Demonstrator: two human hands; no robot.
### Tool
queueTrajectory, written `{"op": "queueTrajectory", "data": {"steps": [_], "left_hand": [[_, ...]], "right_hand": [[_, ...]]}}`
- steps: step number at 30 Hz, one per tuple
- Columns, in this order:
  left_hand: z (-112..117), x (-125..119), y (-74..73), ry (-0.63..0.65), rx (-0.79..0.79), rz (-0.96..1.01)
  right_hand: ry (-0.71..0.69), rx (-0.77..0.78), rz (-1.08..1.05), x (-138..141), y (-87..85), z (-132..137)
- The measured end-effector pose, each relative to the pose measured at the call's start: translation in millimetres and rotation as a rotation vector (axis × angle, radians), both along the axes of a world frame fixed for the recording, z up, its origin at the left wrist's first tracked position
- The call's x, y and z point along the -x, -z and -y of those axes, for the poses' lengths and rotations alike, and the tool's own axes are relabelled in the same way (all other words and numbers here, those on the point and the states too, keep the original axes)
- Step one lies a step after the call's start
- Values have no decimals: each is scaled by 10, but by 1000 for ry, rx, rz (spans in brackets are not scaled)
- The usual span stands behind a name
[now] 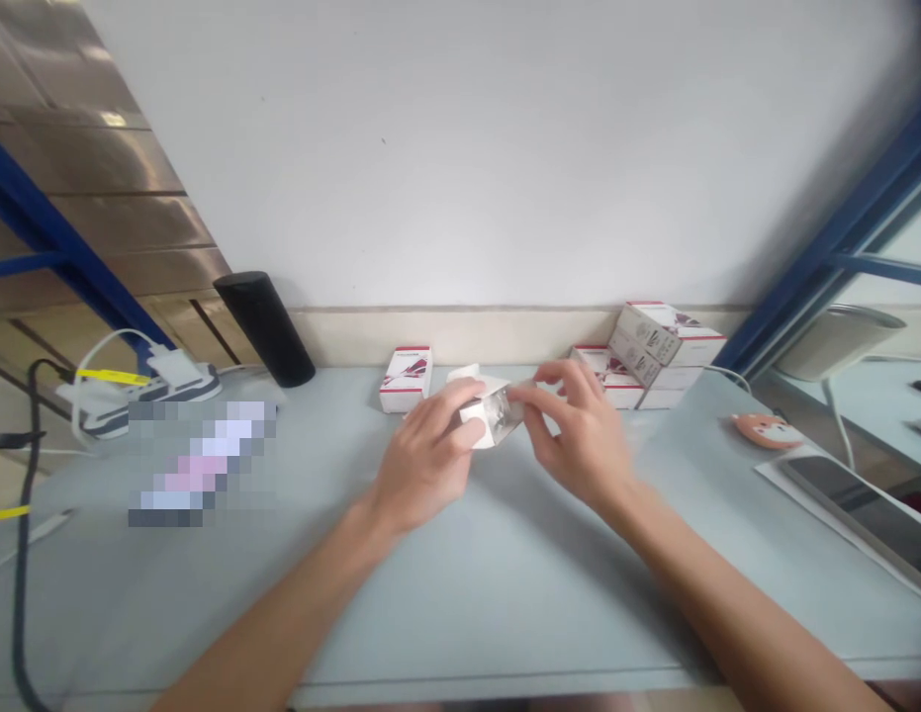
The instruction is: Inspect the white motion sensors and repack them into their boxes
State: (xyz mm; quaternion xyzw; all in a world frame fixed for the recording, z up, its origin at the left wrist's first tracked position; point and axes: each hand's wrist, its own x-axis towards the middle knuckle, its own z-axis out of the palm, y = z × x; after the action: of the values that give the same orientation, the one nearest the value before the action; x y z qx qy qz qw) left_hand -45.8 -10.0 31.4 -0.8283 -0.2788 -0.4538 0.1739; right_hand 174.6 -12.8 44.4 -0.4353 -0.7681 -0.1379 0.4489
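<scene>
1. Your left hand [422, 455] is nearest you, just left of 12 o'clock. Its grip is closed around a small white carton [479, 420], probably to steady it against the other hand.
2. Your right hand [579, 435] comes in from about 1 o'clock. Its grip is pressed into a pinch on a clear piece [503, 415] at the carton's open end, though your fingers hide how far that piece sits inside.
3. The carton appears to be held above the tabletop [460, 613] at 12 o'clock, which leaves both hands room around it.
4. A blurred item [200, 465] lies at 10 o'clock, too obscured to name. A phone [853, 514] rests on a white sheet [801, 509] at 3 o'clock, out of your hands' way.
5. A small orange cat-faced object [768, 430] sits at 2 o'clock.
6. Farthest off, red-and-white boxes stand along the wall: a single box [406, 379] at 12 o'clock and a stack [645, 346] at 1 o'clock, seemingly kept within reach. A power strip [140, 396] and a black cylinder [263, 326] stand at 10 and 11 o'clock.
</scene>
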Motion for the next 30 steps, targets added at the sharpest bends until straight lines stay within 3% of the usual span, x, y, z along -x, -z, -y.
{"op": "queueTrajectory", "data": {"steps": [3,10,13,17,21,23,26,30], "left_hand": [[20,-29,43,-19,-18,-27],[58,-70,78,89,-83,-153],[5,-84,32,53,16,-143],[-48,-145,22,17,99,-67],[-36,-137,-7,36,130,-57],[-60,-100,-89,10,272,-18],[-229,-59,-269,19,622,50],[-677,-85,-430,251,1044,137]], "right_hand": [[-44,162,-155,102,80,33],[-65,456,-427,94,191,-63],[-56,425,-472,31,120,-128],[-45,244,-512,-112,-30,-212],[-183,245,-849,-335,-144,-324],[-182,312,-1097,-440,-165,-390],[-51,389,-1373,-546,-150,-482],[44,398,-1476,-608,-91,-570]]}}
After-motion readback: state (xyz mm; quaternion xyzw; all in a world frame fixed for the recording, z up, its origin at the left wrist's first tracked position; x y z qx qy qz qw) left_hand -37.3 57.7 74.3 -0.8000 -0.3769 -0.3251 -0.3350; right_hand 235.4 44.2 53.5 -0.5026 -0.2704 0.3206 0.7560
